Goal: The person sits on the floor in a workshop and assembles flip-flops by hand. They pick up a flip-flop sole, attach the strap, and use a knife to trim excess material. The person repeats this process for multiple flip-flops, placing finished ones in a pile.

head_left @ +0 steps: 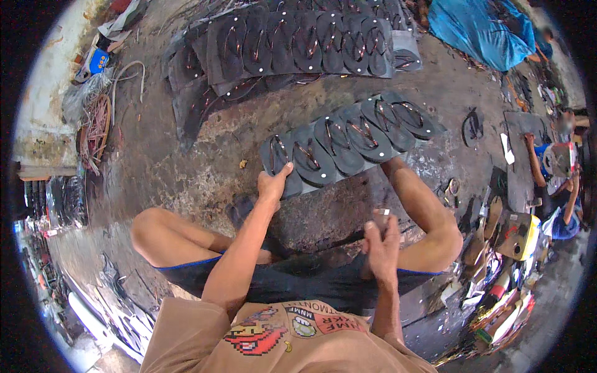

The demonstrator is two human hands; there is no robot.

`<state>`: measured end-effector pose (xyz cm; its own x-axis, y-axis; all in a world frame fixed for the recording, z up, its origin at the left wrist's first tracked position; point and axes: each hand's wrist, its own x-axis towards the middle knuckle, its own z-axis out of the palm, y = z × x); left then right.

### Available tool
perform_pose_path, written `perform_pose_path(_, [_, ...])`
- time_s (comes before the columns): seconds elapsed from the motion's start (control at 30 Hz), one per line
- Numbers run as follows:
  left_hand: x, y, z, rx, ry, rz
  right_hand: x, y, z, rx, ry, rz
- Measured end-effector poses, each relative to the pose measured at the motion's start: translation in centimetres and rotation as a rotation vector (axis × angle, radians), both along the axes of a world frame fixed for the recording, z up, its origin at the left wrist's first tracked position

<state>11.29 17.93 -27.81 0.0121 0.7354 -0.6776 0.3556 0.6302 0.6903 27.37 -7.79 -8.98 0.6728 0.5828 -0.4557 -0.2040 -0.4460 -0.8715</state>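
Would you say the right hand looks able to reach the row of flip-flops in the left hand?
Probably yes: the right hand is near that flip-flop row, nothing visible blocks the gap, and the right leg lies aside.

Dark flip-flop sheet (349,140) — slanting; held

From the head, one wide fisheye view looks steeply down, the shirt (329,354) nearest, the floor (202,158) beyond.
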Motion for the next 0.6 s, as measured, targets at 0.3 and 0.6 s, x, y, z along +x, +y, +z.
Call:
perform_pose_path(0.3, [-0.4, 0.8, 7.6, -0.319, -0.121, 0.018, -3.9, 2.6, -0.5, -0.239, -0.035, 0.539])
perform_pose_path(0.6, [-0.6, 0.5, 7.9, -0.341, -0.191, 0.019, -3.5, 4.4, -2.5, -0.302, -0.027, 0.61])
